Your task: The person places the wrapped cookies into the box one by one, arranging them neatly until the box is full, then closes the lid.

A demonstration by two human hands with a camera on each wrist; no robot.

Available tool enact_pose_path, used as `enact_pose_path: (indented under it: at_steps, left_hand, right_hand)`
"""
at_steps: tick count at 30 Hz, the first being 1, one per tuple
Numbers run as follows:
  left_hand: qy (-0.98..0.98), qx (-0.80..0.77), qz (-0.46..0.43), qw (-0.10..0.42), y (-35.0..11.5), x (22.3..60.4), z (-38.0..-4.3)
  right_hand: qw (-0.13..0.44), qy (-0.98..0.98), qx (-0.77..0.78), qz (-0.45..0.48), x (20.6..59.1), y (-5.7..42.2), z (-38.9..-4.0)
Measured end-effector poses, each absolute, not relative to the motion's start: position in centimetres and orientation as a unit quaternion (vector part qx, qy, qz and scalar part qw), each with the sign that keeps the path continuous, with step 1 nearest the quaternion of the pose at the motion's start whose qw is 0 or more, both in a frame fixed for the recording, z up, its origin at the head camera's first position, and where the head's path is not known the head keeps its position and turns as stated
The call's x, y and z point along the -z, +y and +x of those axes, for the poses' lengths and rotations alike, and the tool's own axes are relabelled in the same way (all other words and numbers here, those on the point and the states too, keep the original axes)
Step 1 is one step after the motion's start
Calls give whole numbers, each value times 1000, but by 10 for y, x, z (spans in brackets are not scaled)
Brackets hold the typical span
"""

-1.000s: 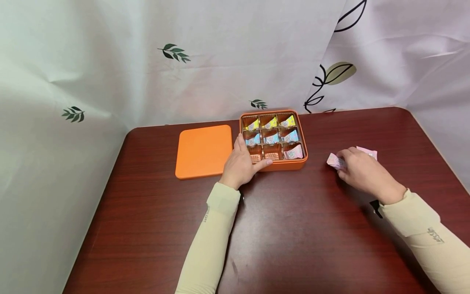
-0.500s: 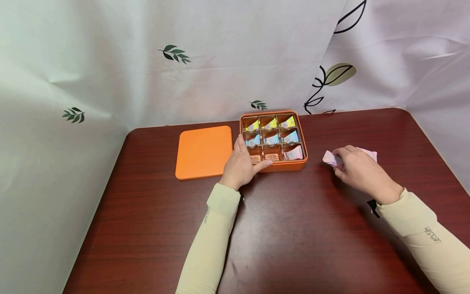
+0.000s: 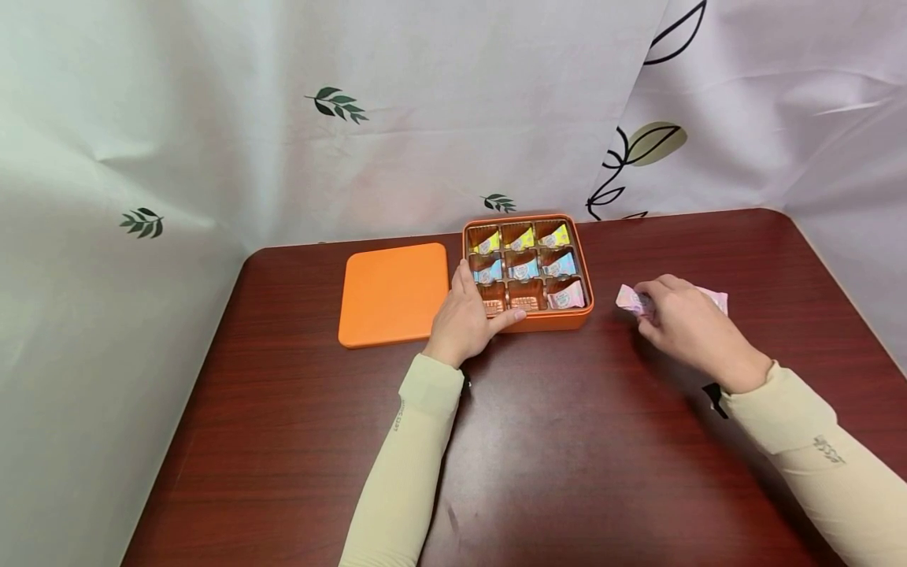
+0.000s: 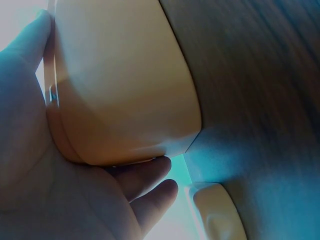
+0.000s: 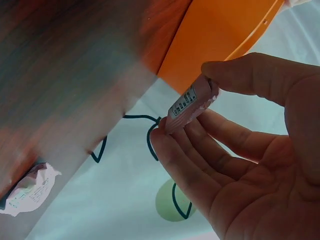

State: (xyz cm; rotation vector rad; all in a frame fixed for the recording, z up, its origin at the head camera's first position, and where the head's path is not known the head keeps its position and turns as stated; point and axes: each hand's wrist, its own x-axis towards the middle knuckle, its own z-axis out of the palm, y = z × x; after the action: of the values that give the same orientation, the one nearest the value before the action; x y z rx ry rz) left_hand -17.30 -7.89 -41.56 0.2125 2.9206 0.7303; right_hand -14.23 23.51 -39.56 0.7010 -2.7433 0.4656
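Observation:
An orange tin (image 3: 556, 321) stands near the table's back edge, its insert divided into compartments. Yellow-wrapped candies (image 3: 520, 238) fill the back row and blue ones (image 3: 523, 266) the middle row. In the front row, one pink candy (image 3: 567, 295) sits at the right; the other two compartments are bare. My left hand (image 3: 457, 321) rests against the tin's front left corner, fingers straight along the side, thumb at the front rim. Right of the tin, my right hand (image 3: 690, 327) pinches a pink wrapped candy (image 5: 187, 105) between thumb and fingertips.
Another pink candy (image 3: 717, 299) lies on the table (image 3: 567, 457) behind my right hand, partly hidden by it. The orange lid (image 3: 393, 295) lies flat left of the tin. A white curtain (image 3: 439, 118) with a leaf print hangs along the back.
My right hand has moved a little left toward the tin with the pink candy, away from the other pink one. The left hand and tin have stayed put.

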Motion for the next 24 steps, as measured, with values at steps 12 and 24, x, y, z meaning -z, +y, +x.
enact_pose_path:
  at_steps: [12, 24]
  left_hand:
    - [966, -242, 69, 63, -79, 416, -173]
    - [966, -241, 71, 64, -79, 416, -173]
  right_hand:
    - [151, -939, -178, 254, 393, 226, -144]
    - [147, -937, -185, 258, 389, 217, -147]
